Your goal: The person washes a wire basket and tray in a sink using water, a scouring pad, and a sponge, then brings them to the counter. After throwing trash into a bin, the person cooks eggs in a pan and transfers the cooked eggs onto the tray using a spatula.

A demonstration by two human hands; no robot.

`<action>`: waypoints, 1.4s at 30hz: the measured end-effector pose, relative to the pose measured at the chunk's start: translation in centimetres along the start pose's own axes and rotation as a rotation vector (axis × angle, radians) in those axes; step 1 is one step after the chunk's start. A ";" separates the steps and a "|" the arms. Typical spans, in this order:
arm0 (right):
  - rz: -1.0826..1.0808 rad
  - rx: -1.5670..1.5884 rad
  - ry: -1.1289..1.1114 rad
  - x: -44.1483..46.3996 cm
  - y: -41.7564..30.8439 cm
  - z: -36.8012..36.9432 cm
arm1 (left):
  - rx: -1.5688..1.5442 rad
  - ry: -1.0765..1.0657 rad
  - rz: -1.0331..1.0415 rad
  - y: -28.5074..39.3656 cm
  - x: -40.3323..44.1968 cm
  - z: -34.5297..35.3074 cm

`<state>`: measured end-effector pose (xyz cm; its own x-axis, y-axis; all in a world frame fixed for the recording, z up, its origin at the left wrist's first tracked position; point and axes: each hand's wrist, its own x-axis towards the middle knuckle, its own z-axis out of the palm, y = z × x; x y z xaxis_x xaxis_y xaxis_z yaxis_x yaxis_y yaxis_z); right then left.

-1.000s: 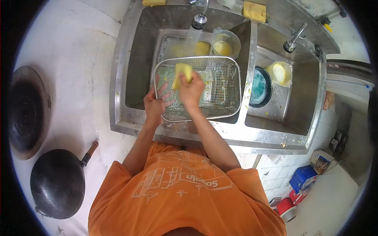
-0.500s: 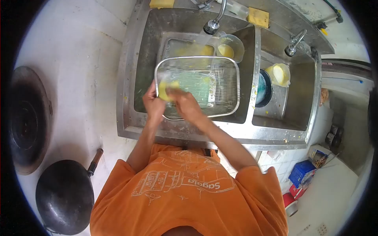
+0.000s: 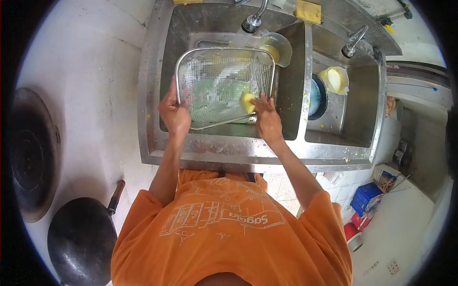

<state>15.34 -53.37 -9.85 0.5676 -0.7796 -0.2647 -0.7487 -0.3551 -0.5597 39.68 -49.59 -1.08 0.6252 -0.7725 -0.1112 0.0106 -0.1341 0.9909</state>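
Sponge moved right | right hand pinching it | left hand gripping mesh basket | jug partly behind

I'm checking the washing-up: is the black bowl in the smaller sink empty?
Not empty: pale blue contents show inside the black bowl. How full, I cannot tell.

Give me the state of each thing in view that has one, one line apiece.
Basket: slanted, held over the left basin
Sponge: held at the basket's mesh
Left grip: closed on the basket's rim
Right grip: closed on the sponge
Left faucet: flow hard to tell
Right faucet: no stream visible
Dark bowl: holds cloudy, bluish liquid
Spare sponge: unheld, on the back ledge
Wok: unheld, away from the sink
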 end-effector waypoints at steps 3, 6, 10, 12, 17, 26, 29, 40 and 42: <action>0.190 0.269 0.019 -0.3 -5.9 0.2 | 0.018 -0.003 0.215 -3.3 -1.0 2.3; -0.454 0.532 0.135 -1.0 -8.9 0.2 | 0.025 -0.045 0.237 -2.2 -0.7 2.3; -0.276 -0.067 0.136 -0.3 0.6 -2.7 | -0.056 -0.003 0.054 -1.6 -0.4 0.6; 0.080 0.068 -0.038 0.2 -4.0 -3.0 | -0.044 0.027 0.083 -2.5 -0.7 1.6; -0.415 0.504 0.390 -1.1 -8.3 1.4 | 0.020 -0.003 0.183 -2.5 -0.5 2.0; 0.542 0.562 0.685 8.3 -6.1 -0.8 | 0.135 -0.013 0.009 -3.7 -4.0 3.4; 0.362 0.763 0.648 8.1 -10.0 1.6 | 0.060 -0.017 0.086 -3.9 -3.5 4.2; 0.419 0.856 0.924 7.6 -8.2 0.6 | 0.009 -0.042 -0.036 -3.8 -2.8 2.0; 0.079 0.704 0.737 6.3 -11.8 2.0 | -0.108 -0.059 0.006 -3.6 -2.9 3.3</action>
<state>28.47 -53.04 -6.51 -0.0045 -0.9954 0.0954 -0.2684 -0.0907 -0.9590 35.24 -48.90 -4.60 0.5784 -0.8088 -0.1062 0.0928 -0.0641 0.9936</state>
